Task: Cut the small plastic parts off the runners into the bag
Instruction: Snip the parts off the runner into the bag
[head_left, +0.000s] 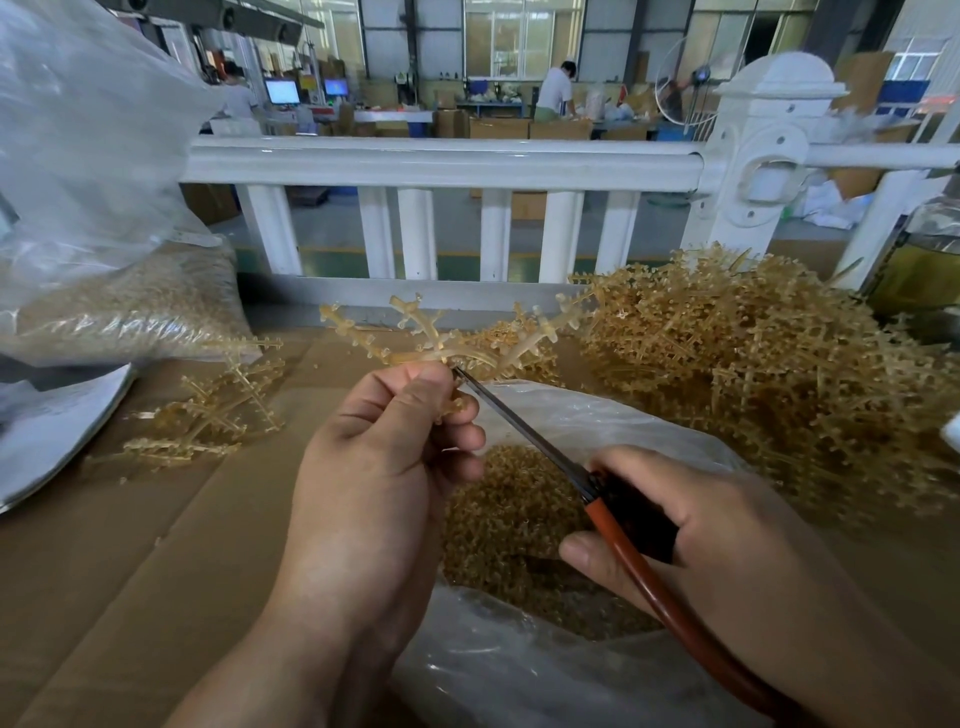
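On the cardboard-covered counter (156, 571), a big pile of runners (779, 374) lies at the right, just beside an open clear bag (597, 418) holding cut parts (509, 519). Above the bag, the left hand (384, 467) pinches one runner (441, 332). The right hand (701, 530) grips red-handled scissors (550, 455), blade tip touching that runner.

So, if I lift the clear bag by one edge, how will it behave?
Likely floppy: the clear bag is thin, crinkled film. It probably sags, as loose cut parts fill it. Some may spill from its open mouth.
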